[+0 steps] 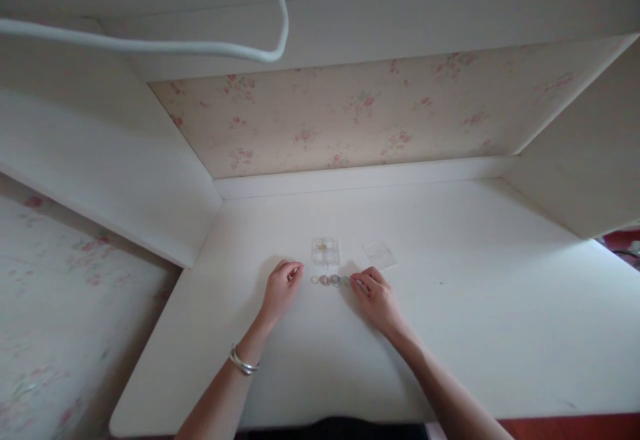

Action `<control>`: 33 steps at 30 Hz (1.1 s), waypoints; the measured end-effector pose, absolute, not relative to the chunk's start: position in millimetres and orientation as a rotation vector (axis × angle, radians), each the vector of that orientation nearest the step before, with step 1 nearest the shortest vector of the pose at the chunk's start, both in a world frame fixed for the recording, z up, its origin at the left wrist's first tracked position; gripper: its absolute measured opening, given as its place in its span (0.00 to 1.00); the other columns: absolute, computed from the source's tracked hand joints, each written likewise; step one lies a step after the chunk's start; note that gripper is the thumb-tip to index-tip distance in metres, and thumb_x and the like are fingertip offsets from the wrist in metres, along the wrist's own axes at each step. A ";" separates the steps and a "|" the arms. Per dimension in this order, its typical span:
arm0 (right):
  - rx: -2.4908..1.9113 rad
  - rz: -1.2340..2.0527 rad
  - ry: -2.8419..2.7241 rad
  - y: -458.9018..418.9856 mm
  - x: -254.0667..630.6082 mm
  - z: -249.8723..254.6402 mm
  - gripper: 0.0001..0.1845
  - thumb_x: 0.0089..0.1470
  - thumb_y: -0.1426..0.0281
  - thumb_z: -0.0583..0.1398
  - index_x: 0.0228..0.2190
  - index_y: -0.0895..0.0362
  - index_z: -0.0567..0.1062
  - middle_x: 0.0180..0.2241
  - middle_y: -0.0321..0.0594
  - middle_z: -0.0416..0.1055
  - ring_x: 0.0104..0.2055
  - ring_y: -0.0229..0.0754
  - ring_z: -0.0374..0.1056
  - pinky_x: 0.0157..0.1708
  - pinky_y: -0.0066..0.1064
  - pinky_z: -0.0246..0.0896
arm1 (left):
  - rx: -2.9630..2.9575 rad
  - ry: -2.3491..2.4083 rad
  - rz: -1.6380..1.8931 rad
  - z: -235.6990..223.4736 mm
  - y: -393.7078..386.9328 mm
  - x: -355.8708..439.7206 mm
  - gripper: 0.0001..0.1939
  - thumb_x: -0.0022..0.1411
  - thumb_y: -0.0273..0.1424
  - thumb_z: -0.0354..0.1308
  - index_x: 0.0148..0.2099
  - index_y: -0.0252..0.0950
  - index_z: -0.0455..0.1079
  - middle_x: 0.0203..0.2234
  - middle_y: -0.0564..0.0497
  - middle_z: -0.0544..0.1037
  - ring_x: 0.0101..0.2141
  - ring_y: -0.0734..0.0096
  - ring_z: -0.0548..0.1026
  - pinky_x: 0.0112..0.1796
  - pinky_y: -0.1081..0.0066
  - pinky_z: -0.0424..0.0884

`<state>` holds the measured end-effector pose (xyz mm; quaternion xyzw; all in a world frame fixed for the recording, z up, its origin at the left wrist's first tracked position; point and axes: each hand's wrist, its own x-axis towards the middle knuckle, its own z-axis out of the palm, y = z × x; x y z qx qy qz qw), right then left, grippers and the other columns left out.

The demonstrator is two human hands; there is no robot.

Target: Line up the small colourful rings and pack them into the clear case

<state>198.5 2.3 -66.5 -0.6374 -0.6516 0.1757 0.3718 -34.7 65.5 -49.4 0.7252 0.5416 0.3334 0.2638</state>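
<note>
Several small ring-shaped items lie in a short row on the white desktop: a thin pale ring (315, 280), a pinkish ring (325, 280), a dark grey ring (336, 281) and a pale green ring (345, 281). At the row's right end, my right hand (375, 297) pinches at the pale green ring with thumb and forefinger. To the left of the row, my left hand (281, 288) rests with curled fingers, its fingertips close together; whatever they may hold is too small to make out. Behind the row stands a clear compartment box (334, 259) with something gold-coloured in a back compartment.
A clear flat lid (380, 254) lies to the right of the box. The white desk (475, 333) is bounded by side panels and a floral-papered back wall (320, 120). A white cable (175, 47) hangs across the upper left. A silver bracelet (243, 361) circles my left wrist.
</note>
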 end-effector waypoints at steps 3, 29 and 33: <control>-1.599 0.423 -1.950 1.4 175.1 -49.0 0.14 0.60 0.65 0.51 0.38 0.52 0.75 0.35 0.40 0.68 0.33 0.37 0.65 0.35 0.28 0.58 | 1.867 1.455 0.897 -57.4 44.2 -43.3 0.13 0.63 0.37 0.49 0.39 0.36 0.73 0.31 0.50 0.74 0.30 0.73 0.71 0.33 0.73 0.68; -1.636 0.023 -2.759 39.9 107.3 -23.2 0.12 0.55 0.80 0.49 0.36 0.61 0.71 0.40 0.49 0.66 0.39 0.45 0.64 0.37 0.34 0.54 | 1.852 1.398 0.922 -59.6 27.9 -48.0 0.13 0.64 0.35 0.48 0.38 0.36 0.72 0.30 0.49 0.73 0.31 0.72 0.71 0.33 0.72 0.67; -1.673 0.050 -2.686 47.8 115.7 -13.9 0.12 0.57 0.79 0.49 0.37 0.60 0.70 0.41 0.48 0.65 0.39 0.43 0.63 0.37 0.34 0.53 | 1.843 1.410 0.933 -60.0 27.6 -47.9 0.13 0.64 0.36 0.48 0.38 0.37 0.73 0.29 0.50 0.72 0.29 0.73 0.70 0.33 0.73 0.67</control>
